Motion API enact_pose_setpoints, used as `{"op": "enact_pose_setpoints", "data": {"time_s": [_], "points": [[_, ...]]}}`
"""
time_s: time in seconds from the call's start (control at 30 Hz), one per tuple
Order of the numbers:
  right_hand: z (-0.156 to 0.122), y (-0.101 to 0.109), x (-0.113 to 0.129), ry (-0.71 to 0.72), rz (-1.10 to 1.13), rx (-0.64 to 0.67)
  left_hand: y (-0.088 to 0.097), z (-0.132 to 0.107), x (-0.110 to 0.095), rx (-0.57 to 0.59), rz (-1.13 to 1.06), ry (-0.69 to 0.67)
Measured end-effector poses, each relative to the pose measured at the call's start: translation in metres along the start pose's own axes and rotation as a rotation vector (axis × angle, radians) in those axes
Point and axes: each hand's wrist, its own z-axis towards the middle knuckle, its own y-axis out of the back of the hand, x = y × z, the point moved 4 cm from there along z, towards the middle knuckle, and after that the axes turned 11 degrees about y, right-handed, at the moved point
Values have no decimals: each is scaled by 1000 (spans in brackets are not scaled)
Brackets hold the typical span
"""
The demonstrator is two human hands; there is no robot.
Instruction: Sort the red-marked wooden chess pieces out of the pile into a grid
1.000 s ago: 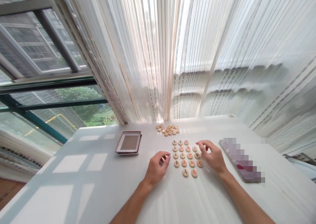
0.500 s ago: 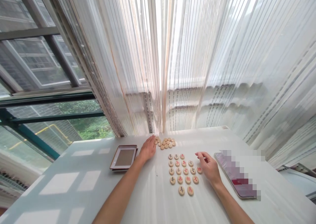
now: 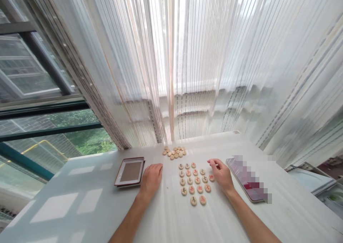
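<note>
Several round wooden chess pieces (image 3: 194,180) with red and black characters lie face up in rows on the white table (image 3: 80,203). Behind them sits a small heap of face-down pieces (image 3: 174,152). My left hand (image 3: 151,178) rests on the table left of the rows, fingers curled under; what they hold is hidden. My right hand (image 3: 221,173) lies at the right edge of the rows, fingers loosely spread, fingertips near the top right pieces, holding nothing.
A brown-rimmed square box (image 3: 130,171) lies just left of my left hand. A phone (image 3: 246,180) lies right of my right hand. Sheer striped curtains (image 3: 187,75) hang along the table's far edge, with a window (image 3: 40,93) at the left.
My left hand reached out to the far heap of pieces, then drew back to beside the box with fingers curled. My right hand stayed by the rows. The camera tilted.
</note>
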Motion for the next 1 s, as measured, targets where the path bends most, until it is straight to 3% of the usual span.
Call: {"op": "enact_pose_setpoints", "data": {"time_s": [0.1,0.23,0.4,0.53,0.77,1.0], "points": [[-3,2,9,30,-11,-11,10,-26,-14,-41,-46,-46],[-15,4,43,137,-24,32,20,-51,-31,21,-271,-28],[-60,-4,100,329,69,264,22,-71,-51,359,-966,201],[-104,-12,120,361,140,337,25,-89,-74,579,-1295,247],[-139,-20,116,332,154,240,15,-111,-91,799,-1365,253],[-144,-23,112,330,139,249,8,-112,-88,756,-1260,233]]}}
